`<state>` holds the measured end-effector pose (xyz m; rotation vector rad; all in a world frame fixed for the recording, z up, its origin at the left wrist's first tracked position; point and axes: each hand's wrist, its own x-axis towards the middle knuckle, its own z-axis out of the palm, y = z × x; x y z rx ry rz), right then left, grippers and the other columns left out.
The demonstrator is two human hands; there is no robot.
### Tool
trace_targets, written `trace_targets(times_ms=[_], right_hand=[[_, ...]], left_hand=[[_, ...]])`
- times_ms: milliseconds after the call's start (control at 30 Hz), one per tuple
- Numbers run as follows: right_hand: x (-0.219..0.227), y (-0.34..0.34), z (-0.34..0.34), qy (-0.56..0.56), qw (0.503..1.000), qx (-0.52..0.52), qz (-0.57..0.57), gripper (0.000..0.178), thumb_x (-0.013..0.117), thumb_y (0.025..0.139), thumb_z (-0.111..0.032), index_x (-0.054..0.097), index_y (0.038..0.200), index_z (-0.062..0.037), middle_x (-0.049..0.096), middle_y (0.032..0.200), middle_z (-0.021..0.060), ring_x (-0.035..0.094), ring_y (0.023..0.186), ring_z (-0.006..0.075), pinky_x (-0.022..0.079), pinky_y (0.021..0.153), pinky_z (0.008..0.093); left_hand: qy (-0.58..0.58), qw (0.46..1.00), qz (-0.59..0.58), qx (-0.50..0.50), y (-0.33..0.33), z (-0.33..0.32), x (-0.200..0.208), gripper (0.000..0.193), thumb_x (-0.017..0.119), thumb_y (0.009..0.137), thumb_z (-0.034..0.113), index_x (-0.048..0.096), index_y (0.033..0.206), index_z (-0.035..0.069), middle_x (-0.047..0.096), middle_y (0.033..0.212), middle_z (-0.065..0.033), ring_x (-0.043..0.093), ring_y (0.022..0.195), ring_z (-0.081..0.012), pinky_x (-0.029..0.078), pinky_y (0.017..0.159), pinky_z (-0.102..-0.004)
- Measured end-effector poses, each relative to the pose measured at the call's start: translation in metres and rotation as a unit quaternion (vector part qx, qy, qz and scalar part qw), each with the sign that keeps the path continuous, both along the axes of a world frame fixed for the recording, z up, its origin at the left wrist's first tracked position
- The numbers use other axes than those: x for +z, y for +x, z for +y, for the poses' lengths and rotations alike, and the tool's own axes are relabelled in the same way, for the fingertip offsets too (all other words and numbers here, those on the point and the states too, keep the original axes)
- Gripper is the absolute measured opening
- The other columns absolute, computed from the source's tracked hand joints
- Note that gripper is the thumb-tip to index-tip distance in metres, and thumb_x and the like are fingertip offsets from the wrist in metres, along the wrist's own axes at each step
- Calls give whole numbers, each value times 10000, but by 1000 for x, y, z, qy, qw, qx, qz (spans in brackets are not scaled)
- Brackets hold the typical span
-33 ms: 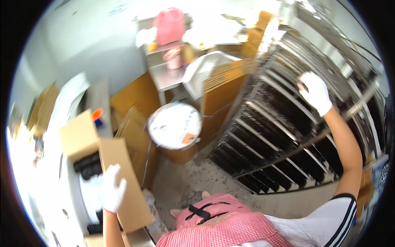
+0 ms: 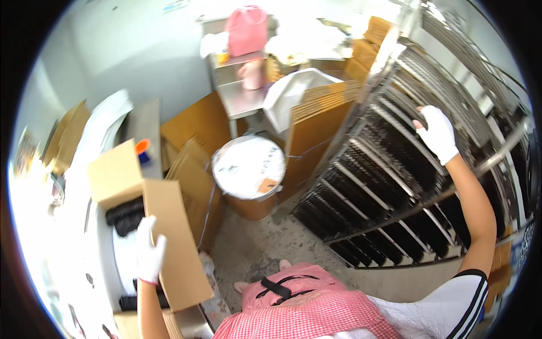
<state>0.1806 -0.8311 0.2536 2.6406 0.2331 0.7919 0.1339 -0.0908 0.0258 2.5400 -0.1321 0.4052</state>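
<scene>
My left hand (image 2: 148, 254), in a white glove with the thumb spread from the fingers, is over the inner edge of an open cardboard box (image 2: 176, 248). Black bundles (image 2: 125, 216) and a white sheet (image 2: 125, 254) lie inside the box; the hand covers part of them. On the right my arm reaches out to a tall metal rack (image 2: 375, 189) with dark trays on several levels. My gloved right hand (image 2: 438, 135) is in front of its upper trays, bare fingertips pointing left and a small gap between them. No object shows in either hand.
A round drum (image 2: 248, 169) with a white cover stands ahead, between flat cardboard sheets (image 2: 192, 186) and a stack of folded cardboard (image 2: 319, 121). Behind it is a metal table (image 2: 240, 99) with a pink bag (image 2: 247, 31) and a pink jug (image 2: 252, 73). An orange-and-blue object (image 2: 142, 148) sits beyond the box.
The surroundings have shifted slightly to the right in view. My left hand has moved a little left relative to the box flap. My right hand is slightly lower against the rack.
</scene>
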Motion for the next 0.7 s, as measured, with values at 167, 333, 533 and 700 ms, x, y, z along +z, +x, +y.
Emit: trace_targets(times_ms=[167,333,533,700], right_hand=[[-13,39,-7,310,893,-295,142,442,649,884,-330,603,1212,-37,643,1211,227,628,1092,365,482,957,426],[-2,12,6,117,969,-191,99,488,667,871,-423,626,1178,-46,643,1194,215,614,1117,386,497,937,484],[-45,48,-129,318,924,-132,166,613,637,959,-223,411,1481,5,465,1498,190,392,1422,305,299,1178,376],[-59,66,-238,272,933,-178,156,537,560,972,-125,422,1463,42,553,1387,118,525,1233,212,373,1082,298]], left_hand=[[79,974,-94,193,0,183,-38,493,620,929,135,503,1392,10,533,1380,-210,482,1304,-359,348,1126,-438],[253,861,44,439,6,311,-68,598,665,911,302,496,1411,20,532,1391,-232,480,1314,-382,348,1125,-464],[112,861,99,487,-17,336,-90,648,659,909,392,494,1418,27,529,1402,-236,481,1318,-394,362,1114,-473],[128,825,134,533,-36,345,-74,887,607,829,677,486,1438,43,503,1456,-220,505,1321,-385,409,1095,-455]])
